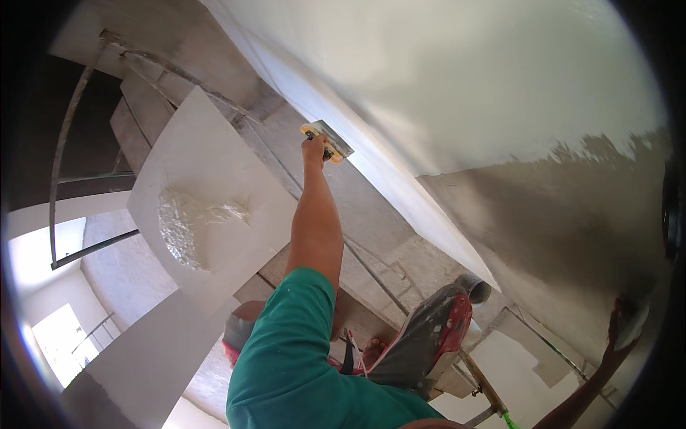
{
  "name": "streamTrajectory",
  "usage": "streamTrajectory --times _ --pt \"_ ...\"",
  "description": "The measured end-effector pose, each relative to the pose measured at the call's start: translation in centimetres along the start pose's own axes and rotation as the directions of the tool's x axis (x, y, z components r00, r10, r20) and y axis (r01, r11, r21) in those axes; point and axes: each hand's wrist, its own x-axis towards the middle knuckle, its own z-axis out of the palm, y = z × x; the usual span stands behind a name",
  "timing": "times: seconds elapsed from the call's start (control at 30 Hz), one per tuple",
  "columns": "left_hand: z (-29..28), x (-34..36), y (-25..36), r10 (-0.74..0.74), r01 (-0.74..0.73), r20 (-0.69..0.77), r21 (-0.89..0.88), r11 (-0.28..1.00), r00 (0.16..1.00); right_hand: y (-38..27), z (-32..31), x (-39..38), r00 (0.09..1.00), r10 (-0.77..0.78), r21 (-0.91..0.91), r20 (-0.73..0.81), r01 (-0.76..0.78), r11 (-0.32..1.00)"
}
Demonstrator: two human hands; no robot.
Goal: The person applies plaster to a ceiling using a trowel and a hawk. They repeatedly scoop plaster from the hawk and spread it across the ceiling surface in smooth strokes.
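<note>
Gripping a plastering trowel [327, 140] by its yellow handle, one hand [313, 151] is clenched around the grip, arm stretched out from a green sleeve [286, 357]. Which of the person's hands this is, I cannot tell for sure; it reads as the left. The trowel's metal blade lies against the wall [464, 93], right at the edge of the fresh white coat. Beyond that coat, toward the right, the wall is bare grey.

A second hand [620, 322] shows at the lower right rim, dark and blurred, touching the grey part of the wall; open or closed, cannot tell.

Left of the arm, a white board [207, 150] carries a lump of wet white plaster [187, 227]. Below, a red and grey splattered machine [432, 336] stands on the floor. A stair railing [68, 121] curves at upper left.
</note>
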Motion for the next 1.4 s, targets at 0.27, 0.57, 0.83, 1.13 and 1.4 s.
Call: streamTrajectory --times 0.27,0.57,0.83,1.13,1.4 --pt "4.3 4.7 -1.1 0.013 -0.006 0.055 -0.126 0.992 0.998 -3.0 -5.3 2.8 0.601 0.387 0.686 0.699 -0.717 -0.124" --pt "7.2 1.4 5.3 0.047 -0.029 0.099 -0.18 0.983 0.994 -2.9 0.7 -1.4 0.986 -0.083 0.845 0.143 -0.078 0.529" --pt "6.3 -16.5 24.7 0.22 -0.202 0.09 -0.175 0.963 0.971 -8.2 0.5 -0.9 0.966 -0.225 0.778 0.126 0.045 0.627" --pt "5.8 -38.9 44.9 0.501 -0.483 0.161 -0.139 0.865 0.85 -12.7 -1.5 -1.1 0.947 -0.322 0.47 0.017 0.276 0.838" --pt "-0.4 -35.9 32.2 0.477 -0.409 0.073 -0.412 0.814 0.876 -11.4 0.5 -1.4 0.988 -0.111 0.682 0.104 0.01 0.731"
